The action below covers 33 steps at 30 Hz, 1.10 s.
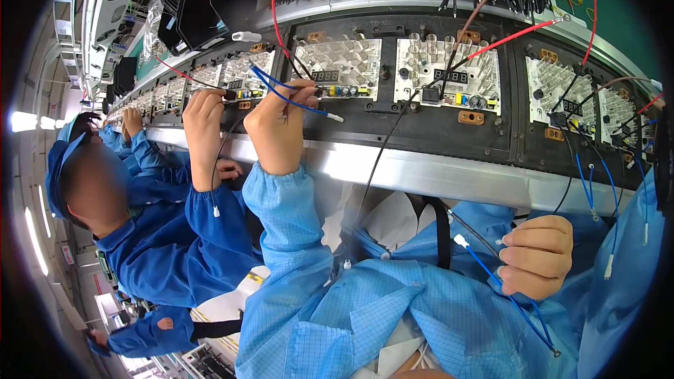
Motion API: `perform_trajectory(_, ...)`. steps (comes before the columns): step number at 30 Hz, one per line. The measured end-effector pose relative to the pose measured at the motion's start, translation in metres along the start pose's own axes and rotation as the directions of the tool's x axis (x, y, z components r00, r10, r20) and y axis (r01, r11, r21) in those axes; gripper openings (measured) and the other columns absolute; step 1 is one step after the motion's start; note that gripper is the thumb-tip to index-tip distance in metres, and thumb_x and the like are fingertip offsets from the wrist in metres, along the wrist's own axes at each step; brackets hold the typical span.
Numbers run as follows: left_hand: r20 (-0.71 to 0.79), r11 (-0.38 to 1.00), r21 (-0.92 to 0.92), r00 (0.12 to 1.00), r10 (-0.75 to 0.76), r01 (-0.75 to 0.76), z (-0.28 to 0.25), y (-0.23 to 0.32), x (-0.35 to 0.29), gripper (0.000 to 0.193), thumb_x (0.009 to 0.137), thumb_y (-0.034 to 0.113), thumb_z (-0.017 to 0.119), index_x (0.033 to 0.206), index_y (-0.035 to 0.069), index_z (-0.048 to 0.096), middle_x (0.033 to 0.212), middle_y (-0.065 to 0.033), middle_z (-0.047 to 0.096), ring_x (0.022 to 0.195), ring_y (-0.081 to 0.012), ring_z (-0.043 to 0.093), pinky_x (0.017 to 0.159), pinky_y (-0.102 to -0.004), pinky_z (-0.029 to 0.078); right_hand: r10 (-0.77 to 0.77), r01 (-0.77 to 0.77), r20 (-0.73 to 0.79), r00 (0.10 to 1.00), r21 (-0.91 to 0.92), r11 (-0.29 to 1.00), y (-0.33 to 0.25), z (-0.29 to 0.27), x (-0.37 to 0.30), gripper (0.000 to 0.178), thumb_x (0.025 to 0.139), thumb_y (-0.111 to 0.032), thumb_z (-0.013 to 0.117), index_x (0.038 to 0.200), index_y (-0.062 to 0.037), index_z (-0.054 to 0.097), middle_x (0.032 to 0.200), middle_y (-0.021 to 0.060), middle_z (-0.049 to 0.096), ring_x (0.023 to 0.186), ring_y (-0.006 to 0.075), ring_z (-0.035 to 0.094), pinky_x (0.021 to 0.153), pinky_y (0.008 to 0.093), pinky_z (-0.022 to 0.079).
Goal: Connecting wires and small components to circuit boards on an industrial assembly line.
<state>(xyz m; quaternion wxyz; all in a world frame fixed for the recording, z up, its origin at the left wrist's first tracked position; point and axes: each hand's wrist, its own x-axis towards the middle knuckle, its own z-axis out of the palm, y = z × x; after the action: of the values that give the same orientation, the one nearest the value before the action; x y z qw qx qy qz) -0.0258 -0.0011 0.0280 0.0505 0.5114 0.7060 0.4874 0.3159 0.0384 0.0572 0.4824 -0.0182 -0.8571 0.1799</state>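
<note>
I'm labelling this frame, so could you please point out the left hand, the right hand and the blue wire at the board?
left hand (277,126), head view, back of hand.
right hand (537,256), head view, curled fingers.
blue wire (295,103), head view, mid-length.

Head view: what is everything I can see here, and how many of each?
Circuit boards: several, white, in black trays along the conveyor.
Conveyor rail: one, silver, across the middle.
Blue wires: several, at the boards and at the right hand.
Red wires: a few, above the boards.
Black wires: several, hanging down.
Co-worker: one, dark blue coat and cap, on the left.
Left hand: one, pale blue sleeve, pinching a blue wire at a board.
Right hand: one, closed on blue wires near the lap.
</note>
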Motion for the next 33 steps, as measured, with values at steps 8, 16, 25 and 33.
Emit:
perform_trajectory(8,0.075,0.999,0.041,0.997,0.01,-0.013,-0.005,0.005,0.008,0.019,0.08,-0.014,0.055,0.09,-0.004,0.067,0.078,-0.0111,0.069,0.07,-0.0165,0.07,0.06,-0.0242,0.053,-0.005,0.005,-0.021,1.0,-0.006,1.0,0.006,0.005,0.001,0.016,0.086,-0.03,0.064,0.081,-0.0151,0.063,0.079,-0.002,0.063,0.068,0.0133,0.062,0.056,0.0222,0.051)
perform_trajectory(16,0.102,1.0,0.015,0.995,-0.003,0.001,0.001,0.004,0.004,0.018,0.081,-0.013,0.053,0.09,-0.004,0.066,0.077,-0.0121,0.069,0.069,-0.0166,0.069,0.059,-0.0251,0.054,-0.009,0.011,-0.042,0.999,0.039,0.999,0.013,0.006,-0.004,0.015,0.084,-0.027,0.067,0.08,-0.0126,0.064,0.078,0.0012,0.063,0.066,0.0155,0.062,0.055,0.0231,0.052)
perform_trajectory(25,0.02,1.0,-0.01,1.0,-0.008,0.008,0.009,-0.005,0.007,0.017,0.081,-0.013,0.055,0.09,-0.004,0.066,0.077,-0.0094,0.068,0.07,-0.0154,0.069,0.059,-0.0243,0.053,0.224,-0.234,-0.124,0.967,-0.069,0.97,0.009,0.007,-0.007,0.024,0.075,-0.028,0.072,0.083,-0.0053,0.068,0.074,0.0044,0.058,0.062,0.0194,0.054,0.049,0.0282,0.039)
perform_trajectory(33,0.013,0.999,0.03,1.0,0.025,-0.025,0.012,-0.011,0.006,0.014,0.084,-0.008,0.057,0.092,-0.003,0.067,0.077,-0.0095,0.069,0.071,-0.0155,0.07,0.058,-0.0243,0.053,0.633,-0.622,-0.21,0.746,0.122,0.773,0.006,0.022,0.005,0.029,0.097,-0.024,0.05,0.084,-0.0004,0.062,0.072,0.0098,0.063,0.074,0.0214,0.06,0.064,0.0313,0.047)
